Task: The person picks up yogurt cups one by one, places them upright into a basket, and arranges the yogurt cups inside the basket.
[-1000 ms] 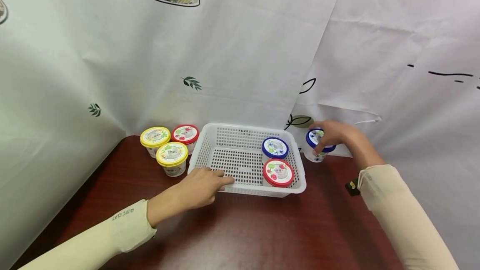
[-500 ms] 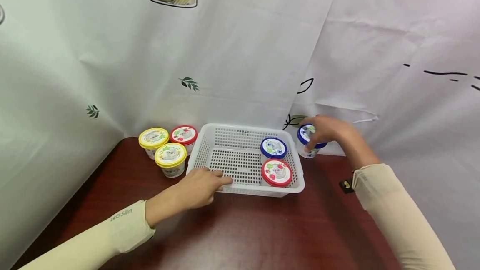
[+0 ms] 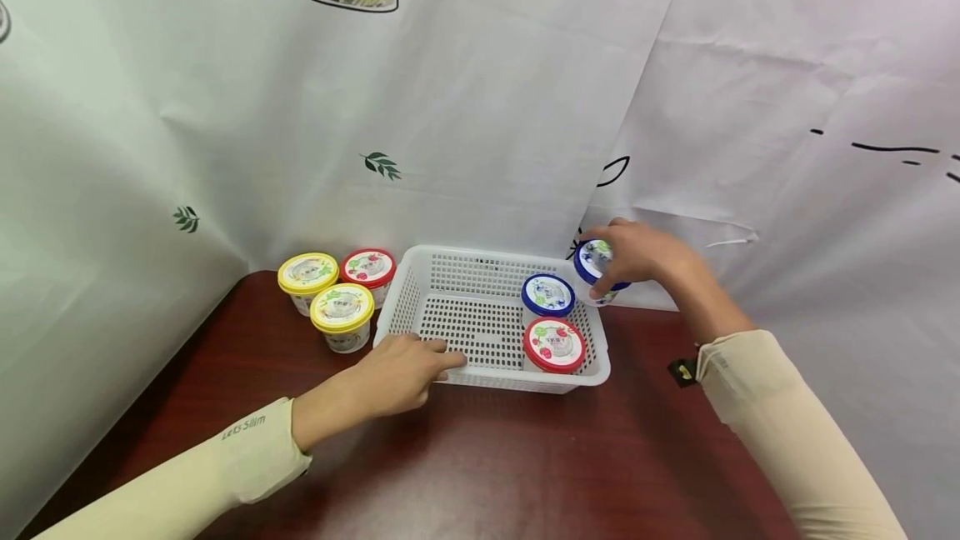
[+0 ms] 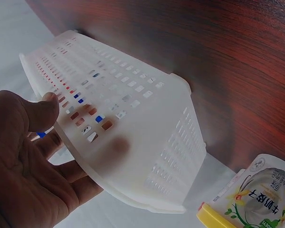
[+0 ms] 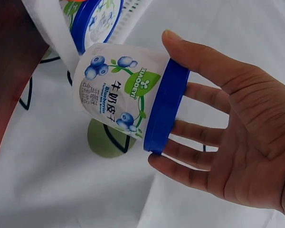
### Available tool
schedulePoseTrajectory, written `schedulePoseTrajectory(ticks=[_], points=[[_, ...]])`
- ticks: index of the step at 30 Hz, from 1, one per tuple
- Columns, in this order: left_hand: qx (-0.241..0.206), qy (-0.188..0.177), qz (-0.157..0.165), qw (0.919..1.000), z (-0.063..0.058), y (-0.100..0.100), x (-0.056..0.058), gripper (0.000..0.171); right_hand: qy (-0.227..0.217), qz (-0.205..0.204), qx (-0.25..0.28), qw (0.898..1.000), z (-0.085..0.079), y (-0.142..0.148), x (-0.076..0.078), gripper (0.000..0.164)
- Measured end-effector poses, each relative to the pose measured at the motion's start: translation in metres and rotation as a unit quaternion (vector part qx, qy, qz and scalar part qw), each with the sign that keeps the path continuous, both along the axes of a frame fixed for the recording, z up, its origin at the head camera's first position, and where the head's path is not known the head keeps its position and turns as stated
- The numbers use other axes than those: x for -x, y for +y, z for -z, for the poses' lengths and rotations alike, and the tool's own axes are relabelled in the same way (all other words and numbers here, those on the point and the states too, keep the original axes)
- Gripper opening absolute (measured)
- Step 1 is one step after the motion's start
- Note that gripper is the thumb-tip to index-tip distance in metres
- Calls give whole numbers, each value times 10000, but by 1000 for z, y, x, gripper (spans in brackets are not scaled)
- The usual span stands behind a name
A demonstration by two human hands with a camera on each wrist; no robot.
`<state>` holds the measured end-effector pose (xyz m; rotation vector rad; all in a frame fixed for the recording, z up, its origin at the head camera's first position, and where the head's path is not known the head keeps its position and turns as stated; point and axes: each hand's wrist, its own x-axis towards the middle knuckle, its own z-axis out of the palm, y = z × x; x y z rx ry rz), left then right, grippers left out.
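Observation:
My right hand (image 3: 637, 252) holds a blue-lidded blueberry yogurt cup (image 5: 128, 95) by its lid, thumb on one side and fingers on the other. In the head view this cup overlaps the back right corner of the white plastic basket (image 3: 480, 377). Inside the basket, at its right end, stand another blue-lidded cup (image 3: 548, 296) and a red-lidded cup (image 3: 554, 345). My left hand (image 3: 405, 373) grips the basket's front rim near its left end. The left wrist view shows the thumb (image 4: 42, 113) outside the basket wall and the fingers reaching over the rim.
Left of the basket, on the dark red wooden table (image 3: 480, 465), stand two yellow-lidded cups (image 3: 342, 308) and a red-lidded cup (image 3: 368, 267). A white printed cloth (image 3: 480, 107) hangs close behind the basket.
My right hand has lifted the blue-lidded cup and carried it left, from beside the basket to its back right corner. The left hand and basket have stayed in place.

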<state>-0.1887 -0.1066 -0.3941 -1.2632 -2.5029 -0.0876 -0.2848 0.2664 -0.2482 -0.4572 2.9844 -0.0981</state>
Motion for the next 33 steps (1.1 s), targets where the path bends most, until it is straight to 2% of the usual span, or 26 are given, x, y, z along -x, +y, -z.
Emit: schedulePoseTrajectory(ticks=[12, 23, 33], points=[[33, 30, -8, 10000, 0, 0, 1, 22, 110, -178, -104, 9997, 7, -27, -3, 97], [-26, 25, 44, 10000, -1, 0, 1, 22, 367, -544, -50, 9978, 17, -52, -7, 100], [36, -25, 12, 10000, -1, 0, 1, 22, 599, -864, 34, 9945, 27, -73, -16, 101]])
